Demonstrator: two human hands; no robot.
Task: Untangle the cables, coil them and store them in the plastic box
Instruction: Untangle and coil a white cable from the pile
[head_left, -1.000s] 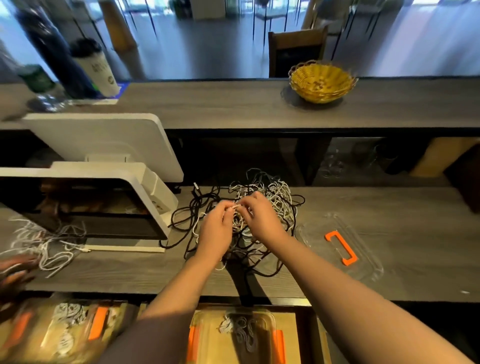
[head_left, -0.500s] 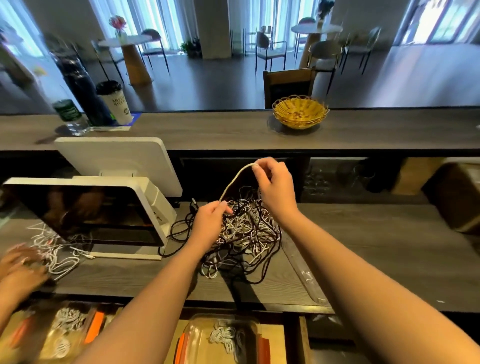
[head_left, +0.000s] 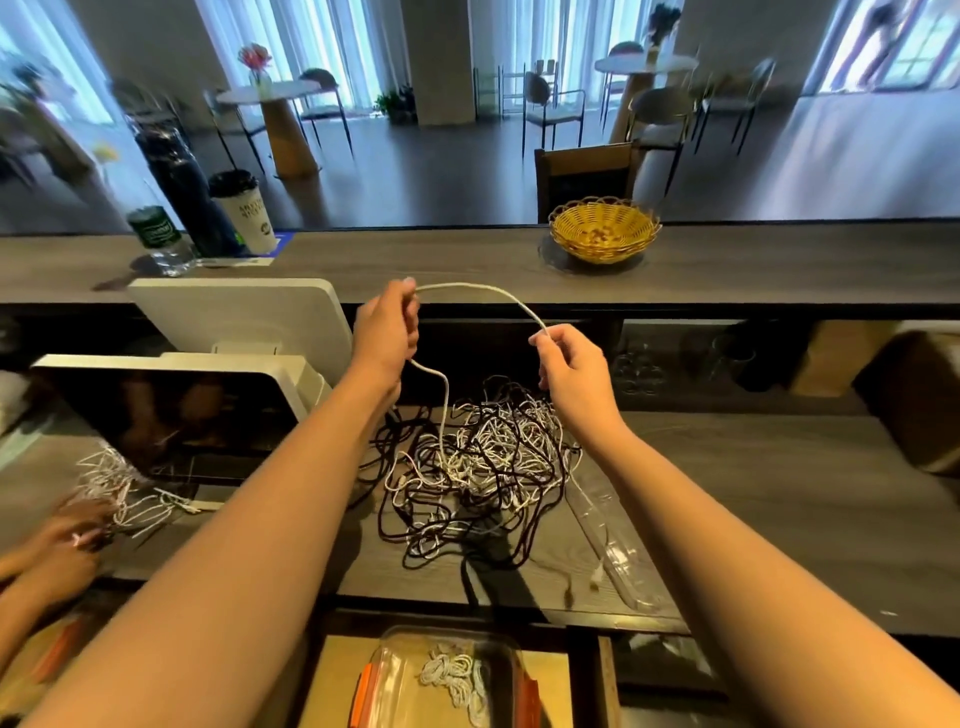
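Observation:
A tangle of black and white cables (head_left: 478, 467) lies on the dark wooden counter (head_left: 753, 493). One white cable (head_left: 483, 291) is stretched in an arc above the pile. My left hand (head_left: 387, 332) grips one part of it, raised high, and the cable drops from that hand into the tangle. My right hand (head_left: 571, 371) pinches the other part at about the same height. A clear plastic box (head_left: 447, 675) with orange clasps sits below the counter's front edge with a coiled white cable inside.
A clear lid (head_left: 608, 540) lies right of the tangle. Two white screens (head_left: 171, 395) stand at the left. Another person's hands (head_left: 62, 540) work on white cables (head_left: 124, 483) at the far left. A yellow basket (head_left: 602, 231), a cup (head_left: 247, 213) and a bottle (head_left: 158, 239) stand on the upper ledge.
Both hands have risen from the pile and moved apart, drawing a length of white cable out of the tangle. The camera has tilted upward.

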